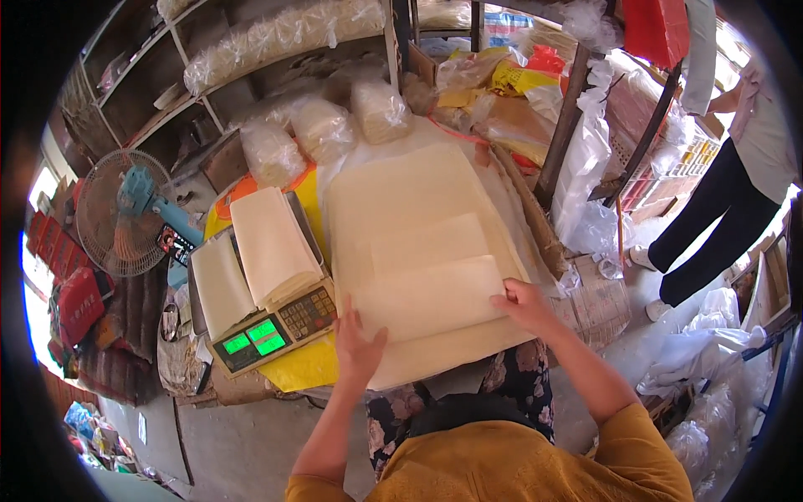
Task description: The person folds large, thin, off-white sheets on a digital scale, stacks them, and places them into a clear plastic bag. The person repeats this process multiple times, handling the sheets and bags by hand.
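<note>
A broad stack of thin cream-coloured sheets lies on the work table before me. On its near part rests a smaller, folded-looking cream sheet. My right hand pinches this sheet at its right edge, near the upper corner. Beside the sheet's left edge, my left hand is held with fingers extended and thumb apart, gripping nothing visible. Just left of it stands a digital scale with a lit green display. A folded pile of cream sheets and a flatter folded bundle lie on the scale.
Clear plastic bags of pale goods stand at the table's back, with more along a shelf. A fan and a phone are at the left. On the right, another person stands near plastic wrap and a wooden post.
</note>
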`<action>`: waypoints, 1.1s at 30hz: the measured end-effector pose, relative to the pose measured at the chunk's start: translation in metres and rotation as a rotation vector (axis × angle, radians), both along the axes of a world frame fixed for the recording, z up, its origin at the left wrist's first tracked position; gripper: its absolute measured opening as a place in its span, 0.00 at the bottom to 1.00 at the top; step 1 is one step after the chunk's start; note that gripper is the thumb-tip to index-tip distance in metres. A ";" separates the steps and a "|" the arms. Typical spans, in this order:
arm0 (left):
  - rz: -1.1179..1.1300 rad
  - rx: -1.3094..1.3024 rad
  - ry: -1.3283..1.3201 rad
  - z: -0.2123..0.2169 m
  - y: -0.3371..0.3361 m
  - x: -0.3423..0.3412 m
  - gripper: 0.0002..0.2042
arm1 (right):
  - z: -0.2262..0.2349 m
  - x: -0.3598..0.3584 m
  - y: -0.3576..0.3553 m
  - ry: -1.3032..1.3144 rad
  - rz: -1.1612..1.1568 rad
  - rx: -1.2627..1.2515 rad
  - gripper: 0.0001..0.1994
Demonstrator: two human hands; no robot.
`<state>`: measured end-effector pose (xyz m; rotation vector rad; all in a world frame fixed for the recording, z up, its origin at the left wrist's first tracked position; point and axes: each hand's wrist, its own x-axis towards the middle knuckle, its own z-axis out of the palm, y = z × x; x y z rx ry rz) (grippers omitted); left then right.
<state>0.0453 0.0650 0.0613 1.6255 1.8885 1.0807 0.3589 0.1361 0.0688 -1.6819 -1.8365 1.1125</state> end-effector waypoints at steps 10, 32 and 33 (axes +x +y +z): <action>-0.539 0.259 0.639 -0.003 0.033 -0.008 0.27 | 0.046 -0.035 0.004 -0.582 0.482 0.493 0.43; -0.014 0.220 0.594 -0.037 0.103 0.015 0.29 | -0.009 -0.045 0.063 -0.692 0.365 0.701 0.26; -0.022 0.211 0.592 -0.035 0.102 0.014 0.29 | -0.008 -0.047 0.061 -0.669 0.350 0.684 0.25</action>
